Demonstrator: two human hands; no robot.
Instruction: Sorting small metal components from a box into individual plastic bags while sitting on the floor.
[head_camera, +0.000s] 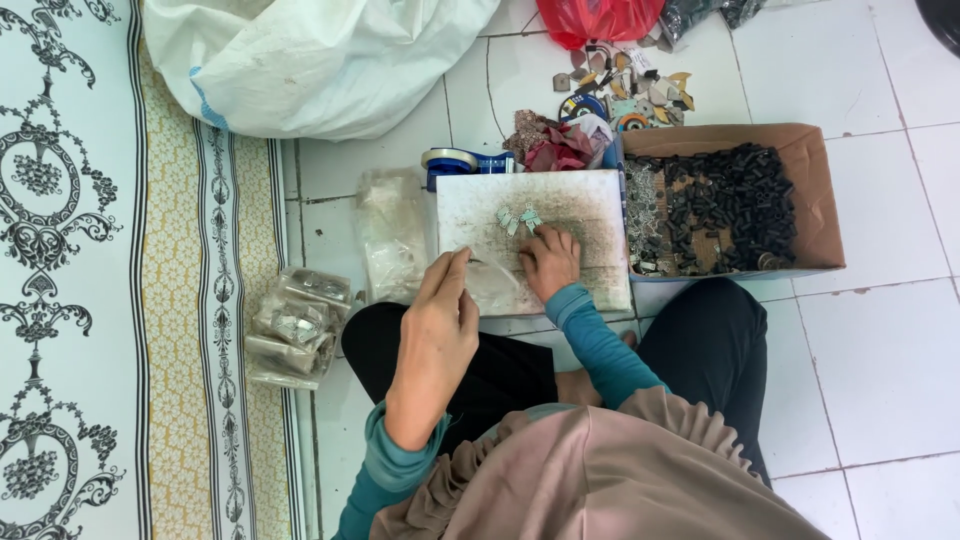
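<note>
Head view, looking down on a person seated cross-legged on a tiled floor.

Right hand (550, 262): fingers curled and pressed down on the white work board (590, 215), fingertips just near of a small cluster of pale metallic pieces (518, 219). Whether a piece is pinched underneath cannot be told.

Left hand (437, 325): raised over the board's near-left edge, thumb and forefinger closed on something thin, too small to identify.

Work board: stained white slab, resting across the lap and floor, the pieces lying at its centre-far area.

Right of board, touching it: cardboard box (815, 190) holding many small black cylindrical parts (735, 200) and some silvery scrap along its left side.

Far of board: blue tape dispenser (455, 162), crumpled reddish cloth (555, 148), scattered offcuts (630, 85), red plastic bag (600, 18).

Left: clear plastic bags (390, 235), filled packets (295, 325) at the edge of a patterned mat (70, 250), large white sack (310, 60).

Risk, as judged: the pieces are tiny and loose, so a sideways brush of the right hand could sweep them off the board into floor clutter; the board, partly lap-supported, could tilt.
</note>
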